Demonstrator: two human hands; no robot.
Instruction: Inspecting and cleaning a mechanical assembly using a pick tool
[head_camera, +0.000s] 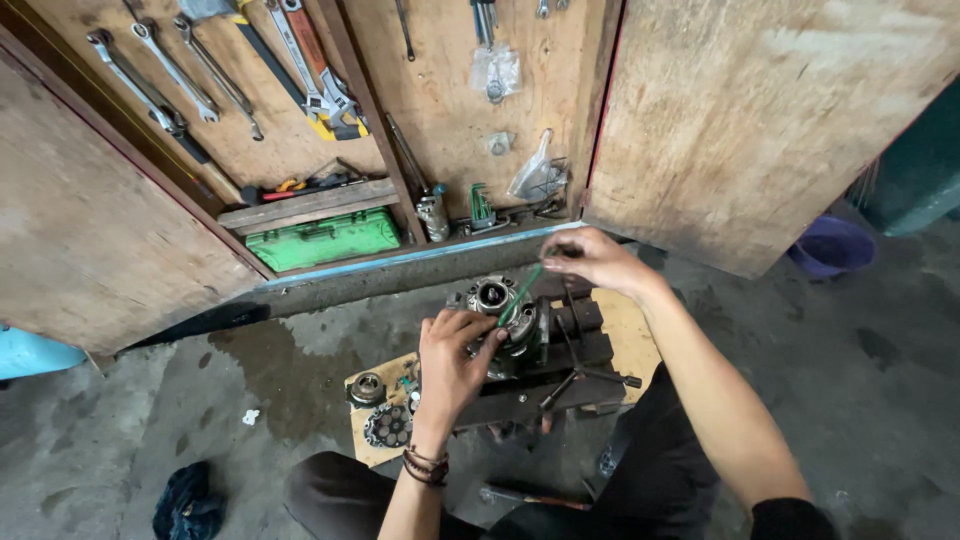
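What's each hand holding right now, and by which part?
Right hand grips the green-handled tool by its upper handle end. Left hand rests on the metal assembly in the vise.

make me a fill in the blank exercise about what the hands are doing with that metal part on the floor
1. The right hand holds a thin ____ tool by its upper end.
2. The left hand rests on the metal ____ clamped in the dark vise.
3. The long spanners hang on the ____ board behind.
4. A ____ case lies under the shelf.

Missing words: green; assembly; wooden; green
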